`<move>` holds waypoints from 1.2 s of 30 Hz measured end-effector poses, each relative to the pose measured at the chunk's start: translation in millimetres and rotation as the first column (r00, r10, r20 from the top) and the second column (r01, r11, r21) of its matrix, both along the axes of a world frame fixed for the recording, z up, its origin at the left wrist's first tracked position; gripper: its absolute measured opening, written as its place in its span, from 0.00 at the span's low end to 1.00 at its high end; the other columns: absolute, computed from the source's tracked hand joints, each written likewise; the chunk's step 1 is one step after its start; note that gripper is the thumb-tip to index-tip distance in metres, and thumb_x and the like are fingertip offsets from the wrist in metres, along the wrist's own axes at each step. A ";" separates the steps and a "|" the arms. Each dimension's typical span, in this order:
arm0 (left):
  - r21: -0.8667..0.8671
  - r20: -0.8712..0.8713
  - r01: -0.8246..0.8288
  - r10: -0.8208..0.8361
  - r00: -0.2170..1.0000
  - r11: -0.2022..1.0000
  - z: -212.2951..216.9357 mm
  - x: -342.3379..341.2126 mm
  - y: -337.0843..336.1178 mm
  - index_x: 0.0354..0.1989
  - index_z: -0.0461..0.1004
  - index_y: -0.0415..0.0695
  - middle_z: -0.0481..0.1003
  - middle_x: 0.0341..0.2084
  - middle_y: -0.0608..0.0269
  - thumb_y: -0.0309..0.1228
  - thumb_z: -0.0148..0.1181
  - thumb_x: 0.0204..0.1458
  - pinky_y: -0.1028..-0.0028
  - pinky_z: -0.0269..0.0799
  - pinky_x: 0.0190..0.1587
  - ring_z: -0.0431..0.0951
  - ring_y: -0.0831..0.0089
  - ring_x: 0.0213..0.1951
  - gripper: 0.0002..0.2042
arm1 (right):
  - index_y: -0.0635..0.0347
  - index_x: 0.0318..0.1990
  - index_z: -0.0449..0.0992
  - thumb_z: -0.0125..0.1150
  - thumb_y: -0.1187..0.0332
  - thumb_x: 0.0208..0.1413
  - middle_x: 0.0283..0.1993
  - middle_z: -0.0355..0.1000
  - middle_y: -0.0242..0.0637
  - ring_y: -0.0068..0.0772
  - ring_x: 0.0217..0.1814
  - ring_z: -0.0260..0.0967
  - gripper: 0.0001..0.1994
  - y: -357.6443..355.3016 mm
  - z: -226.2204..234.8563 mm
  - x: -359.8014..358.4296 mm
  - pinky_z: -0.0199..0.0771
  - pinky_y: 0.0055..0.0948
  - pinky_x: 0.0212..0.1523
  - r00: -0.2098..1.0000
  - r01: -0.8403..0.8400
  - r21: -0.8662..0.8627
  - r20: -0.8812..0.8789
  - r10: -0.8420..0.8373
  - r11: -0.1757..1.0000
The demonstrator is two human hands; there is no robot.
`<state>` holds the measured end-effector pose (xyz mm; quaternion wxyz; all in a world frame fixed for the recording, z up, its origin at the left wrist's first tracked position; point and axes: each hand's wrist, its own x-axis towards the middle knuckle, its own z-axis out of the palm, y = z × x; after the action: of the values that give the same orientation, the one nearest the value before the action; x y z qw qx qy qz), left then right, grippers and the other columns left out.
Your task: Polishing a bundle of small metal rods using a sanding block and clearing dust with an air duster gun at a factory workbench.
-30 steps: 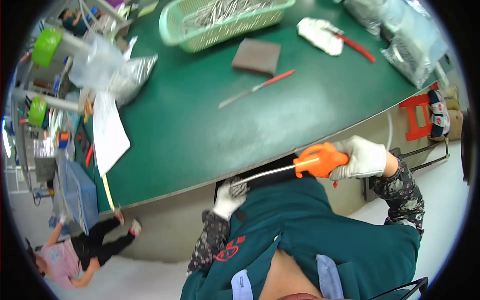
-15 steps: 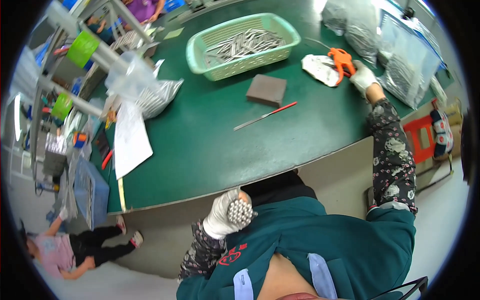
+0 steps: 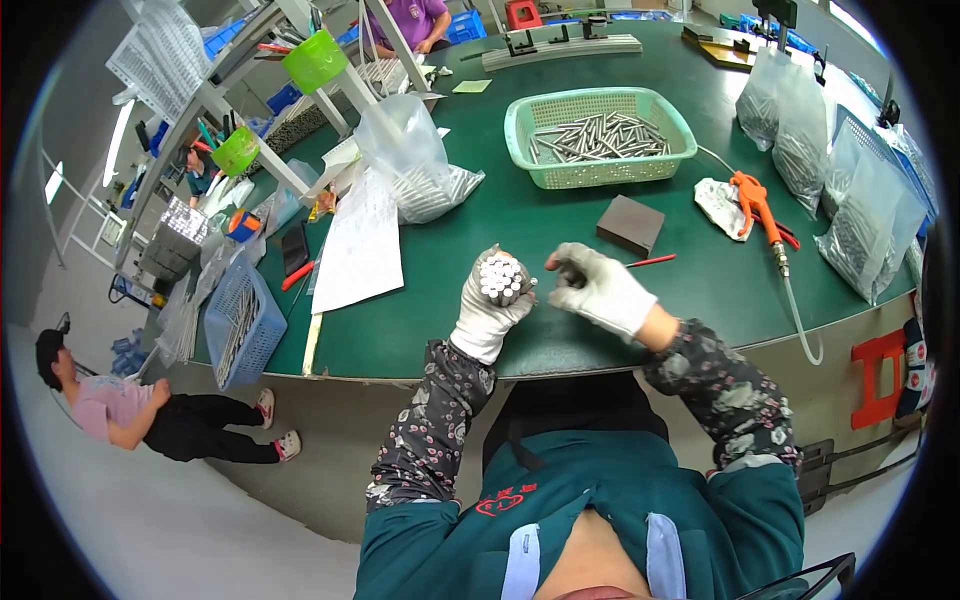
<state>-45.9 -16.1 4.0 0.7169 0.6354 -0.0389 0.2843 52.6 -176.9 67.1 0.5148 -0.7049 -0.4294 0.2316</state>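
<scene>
Wrapped in a white glove, my left hand (image 3: 483,312) grips a bundle of metal rods (image 3: 502,278), their bright round ends facing up, over the near table edge. Just to its right is my gloved right hand (image 3: 603,293), fingers curved and apart, nothing visible between them. Its fingertips point toward the bundle without touching it. A file with a red handle (image 3: 652,261) lies partly hidden behind that hand. Beyond it sits a dark brown block (image 3: 631,224). An orange air blow gun (image 3: 757,207) rests on the table at the right, beside a crumpled white cloth (image 3: 722,207).
A pale green basket (image 3: 601,178) of loose metal rods stands farther back. Bags of rods (image 3: 868,240) line the right side. On the left are another bag (image 3: 425,190), a paper sheet (image 3: 362,250) and a blue basket (image 3: 258,335). Other people are beyond the table and at left.
My right hand has let go of the air blow gun and come left, near the rods. My left hand has risen over the table edge with its bundle. The view has shifted.
</scene>
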 end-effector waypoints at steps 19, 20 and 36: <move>-0.372 -0.056 0.051 -0.077 0.995 0.927 -35.2 14.5 23.1 0.47 0.60 0.46 0.68 0.33 0.67 0.25 0.59 0.41 0.78 0.71 0.38 0.70 0.77 0.35 0.22 | 0.61 0.33 0.66 0.59 0.78 0.44 0.29 0.63 0.26 0.15 0.29 0.60 0.09 41.4 -41.4 -11.8 0.64 0.15 0.32 0.973 0.004 0.384 -0.216 0.086 0.923; -0.356 -0.077 -0.035 0.008 0.997 0.934 -32.8 14.3 19.6 0.40 0.64 0.45 0.69 0.30 0.66 0.32 0.55 0.48 0.76 0.71 0.36 0.71 0.76 0.34 0.12 | 0.61 0.33 0.66 0.59 0.78 0.44 0.29 0.63 0.26 0.15 0.29 0.60 0.09 41.1 -41.0 -11.4 0.64 0.15 0.32 0.973 0.005 0.386 -0.215 0.084 0.923; 0.065 -0.068 -0.086 0.090 0.994 0.994 -23.1 5.5 12.6 0.53 0.55 0.45 0.68 0.38 0.65 0.12 0.59 0.33 0.78 0.72 0.40 0.71 0.77 0.38 0.34 | 0.62 0.34 0.66 0.55 0.72 0.46 0.27 0.64 0.30 0.19 0.24 0.61 0.08 38.2 -27.0 -11.7 0.64 0.19 0.26 0.835 0.066 0.271 -0.542 0.095 0.960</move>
<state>-40.4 -3.5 -19.1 0.6845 0.6681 0.0058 0.2915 40.9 -138.7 40.2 0.7085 -0.5258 -0.2972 0.3652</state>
